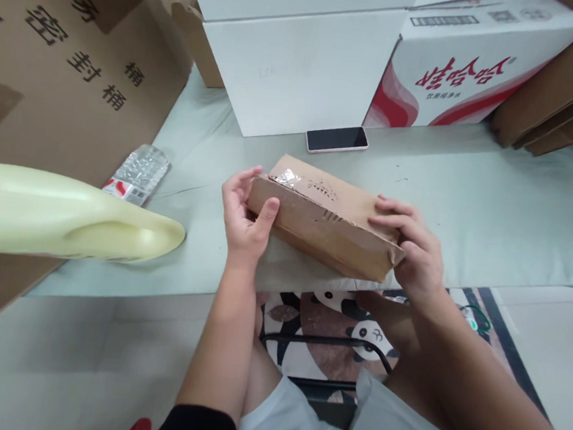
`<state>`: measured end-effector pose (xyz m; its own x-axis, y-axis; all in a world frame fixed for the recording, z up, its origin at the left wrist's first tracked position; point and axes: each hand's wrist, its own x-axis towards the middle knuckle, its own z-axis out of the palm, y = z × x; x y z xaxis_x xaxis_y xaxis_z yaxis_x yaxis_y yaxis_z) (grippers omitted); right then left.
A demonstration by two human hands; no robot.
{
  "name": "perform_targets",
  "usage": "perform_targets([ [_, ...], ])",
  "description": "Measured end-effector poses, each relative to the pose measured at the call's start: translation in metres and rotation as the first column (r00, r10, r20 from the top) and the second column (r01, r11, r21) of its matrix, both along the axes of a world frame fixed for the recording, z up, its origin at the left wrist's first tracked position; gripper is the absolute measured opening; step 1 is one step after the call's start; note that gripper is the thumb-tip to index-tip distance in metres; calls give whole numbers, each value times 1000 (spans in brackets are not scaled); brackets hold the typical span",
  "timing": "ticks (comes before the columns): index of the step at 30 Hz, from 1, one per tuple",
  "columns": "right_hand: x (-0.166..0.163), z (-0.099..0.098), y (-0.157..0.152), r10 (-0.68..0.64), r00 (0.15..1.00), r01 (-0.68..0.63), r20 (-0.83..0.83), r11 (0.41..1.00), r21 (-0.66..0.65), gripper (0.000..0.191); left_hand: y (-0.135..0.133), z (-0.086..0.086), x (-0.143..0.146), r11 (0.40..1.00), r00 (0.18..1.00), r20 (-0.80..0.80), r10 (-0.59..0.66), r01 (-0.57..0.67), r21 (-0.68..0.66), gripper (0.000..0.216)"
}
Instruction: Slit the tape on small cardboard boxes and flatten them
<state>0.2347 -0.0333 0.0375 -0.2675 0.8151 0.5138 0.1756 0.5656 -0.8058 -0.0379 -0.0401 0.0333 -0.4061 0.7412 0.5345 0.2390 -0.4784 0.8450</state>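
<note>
A small brown cardboard box (330, 222) is held between my two hands, tilted over the front edge of the table. My left hand (246, 218) grips its left end, with the thumb on the near side. At the right end my right hand (416, 250) wraps the corner, its fingers lying on the top face. Clear tape shines on the upper left of the box, and its edges look worn. Beyond the box a phone (337, 139) lies flat with its dark screen up.
A pale yellow curved object (75, 216) juts in from the left, near a clear plastic package (142, 172). Large cardboard (81, 43) leans at the left. White boxes (303, 76), one with red print, stand at the back of the cloth-covered table (517, 215). Folded cardboard (568, 92) is at right.
</note>
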Motion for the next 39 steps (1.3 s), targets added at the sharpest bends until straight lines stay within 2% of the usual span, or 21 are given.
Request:
perform_targets([
  [3,1,0,-2,87,993,-88,-74,996,-9,38,-2,4,-3,999,990,-136,43,-43,7,52],
  [6,1,2,-4,141,982,-145,-122,989,-27,38,-6,11,-6,999,947,-322,-4,-8,-36,29],
  [8,0,-1,-3,77,983,-93,-168,991,-91,37,-8,13,-9,996,923,-384,-14,-20,-84,30],
  [10,0,-7,1,-55,976,10,-212,979,-204,37,-8,12,-14,992,926,-377,20,-66,-111,31],
  [13,1,-20,10,-223,964,141,-144,890,-435,46,-4,3,-24,982,970,-213,114,-142,-122,32],
  [14,1,-23,11,-211,973,134,-95,849,-511,48,-3,0,-28,977,982,-118,147,-163,-135,32],
  [16,0,-23,11,-53,998,20,-37,799,-601,53,0,-4,-34,966,976,79,201,-184,-182,32],
  [17,-1,-21,9,59,998,-65,-30,796,-602,57,0,-4,-35,960,962,161,219,-183,-212,32],
  [19,-3,-13,3,232,973,-210,-22,833,-512,62,0,-3,-34,944,926,283,251,-170,-283,35],
  [21,-5,-6,-3,285,959,-261,9,892,-369,62,-1,-2,-29,918,898,359,255,-109,-380,40],
  [23,-6,-1,-6,289,956,-269,51,934,-236,60,-3,-3,-22,869,892,405,202,27,-493,50],
  [25,-7,0,-7,279,955,-265,97,954,-139,59,-6,-4,-15,784,903,422,77,207,-586,61],
  [27,-7,0,-8,254,959,-246,124,966,-75,59,-8,-4,-9,661,905,419,-68,356,-660,68],
  [30,-6,-1,-7,138,982,-139,125,990,-6,54,-14,1,-2,382,855,447,-264,518,-766,71],
  [33,-4,-1,-6,15,998,-16,54,999,31,43,-17,9,0,79,768,488,-415,565,-821,71],
  [34,-3,-1,-6,4,1000,-5,31,1000,29,38,-17,10,-1,6,747,474,-466,539,-842,68],
  [35,-3,-1,-5,12,1000,-12,18,1000,21,34,-16,11,-1,-38,734,441,-516,495,-868,63],
  [36,-3,-1,-5,30,999,-30,18,999,9,30,-15,10,-2,-32,744,383,-548,439,-898,56],
  [37,-4,-1,-4,52,998,-52,24,999,-4,28,-12,8,-4,36,784,298,-544,377,-926,51],
  [38,-4,-1,-4,70,997,-70,32,997,-18,26,-10,6,-6,166,848,196,-493,313,-935,47],
  [39,-5,-2,-3,81,996,-80,39,996,-29,25,-7,3,-8,340,911,98,-401,248,-907,48],
])
